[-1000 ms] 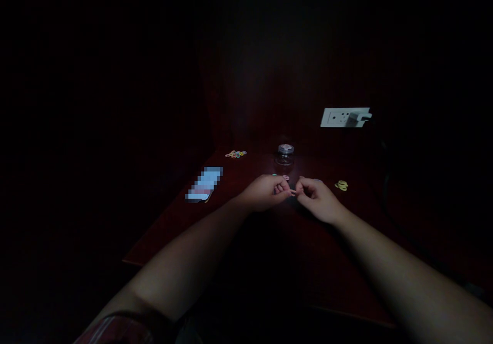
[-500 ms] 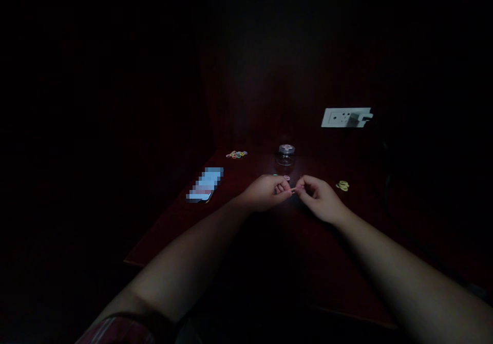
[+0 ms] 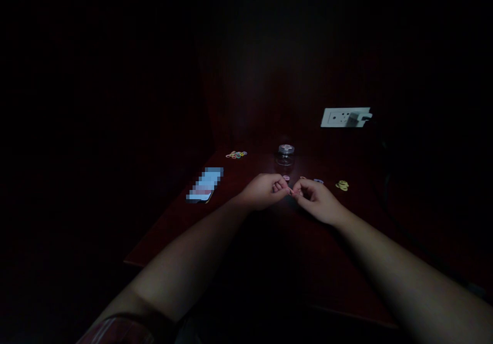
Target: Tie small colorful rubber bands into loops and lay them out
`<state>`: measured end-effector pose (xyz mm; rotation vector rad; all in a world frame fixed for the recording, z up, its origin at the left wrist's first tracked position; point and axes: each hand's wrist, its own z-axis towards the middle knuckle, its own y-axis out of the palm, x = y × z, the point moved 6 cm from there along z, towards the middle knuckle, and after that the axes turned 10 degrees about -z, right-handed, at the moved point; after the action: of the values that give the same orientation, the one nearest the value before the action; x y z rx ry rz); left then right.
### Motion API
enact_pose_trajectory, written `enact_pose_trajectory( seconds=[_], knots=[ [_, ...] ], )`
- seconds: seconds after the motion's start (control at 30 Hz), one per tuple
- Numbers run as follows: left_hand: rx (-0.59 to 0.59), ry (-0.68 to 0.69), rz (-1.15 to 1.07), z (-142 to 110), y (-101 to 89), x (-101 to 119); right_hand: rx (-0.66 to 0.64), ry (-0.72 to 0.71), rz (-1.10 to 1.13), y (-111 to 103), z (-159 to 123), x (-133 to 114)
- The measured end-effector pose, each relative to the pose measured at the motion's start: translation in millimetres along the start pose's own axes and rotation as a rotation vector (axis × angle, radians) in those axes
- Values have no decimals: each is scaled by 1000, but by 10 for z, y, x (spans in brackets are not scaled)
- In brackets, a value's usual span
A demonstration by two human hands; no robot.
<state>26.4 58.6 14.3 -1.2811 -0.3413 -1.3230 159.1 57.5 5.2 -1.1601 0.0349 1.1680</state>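
Note:
Above the dark red table, my left hand (image 3: pixel 264 191) and my right hand (image 3: pixel 319 200) meet almost fingertip to fingertip. Both are closed in a pinch on a small pale pink hair tie (image 3: pixel 290 190), which shows as a short strip between them. Just beyond the fingers lies a pink hair tie pile (image 3: pixel 286 178). Behind my right hand, a purplish hair tie pile (image 3: pixel 318 180) is partly hidden, and a sliver of an orange-looking one (image 3: pixel 302 178) shows. To the right sits a yellow hair tie pile (image 3: pixel 342 185).
A clear jar with a lid (image 3: pixel 286 151) stands at the back of the table (image 3: pixel 246 251). Mixed coloured hair ties (image 3: pixel 236 154) lie at the back left. A phone with a lit, blurred screen (image 3: pixel 206 184) rests near the left edge. A wall socket (image 3: pixel 345 117) holds a plug.
My right hand has shifted slightly left and down, with the fingertips closer together around the hair tie. The purplish pile behind it now shows; the green bit by my left hand is hidden.

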Motion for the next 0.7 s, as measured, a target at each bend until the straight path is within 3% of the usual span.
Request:
enact_pose_trajectory(
  seconds=[0.27,0.7],
  knots=[
    [-26,-6,30,6,22,-47,-58,13,45,34,-10,-2],
    [-15,19,45,-2,18,-74,49,23,-32,-27,27,37]
  ],
)
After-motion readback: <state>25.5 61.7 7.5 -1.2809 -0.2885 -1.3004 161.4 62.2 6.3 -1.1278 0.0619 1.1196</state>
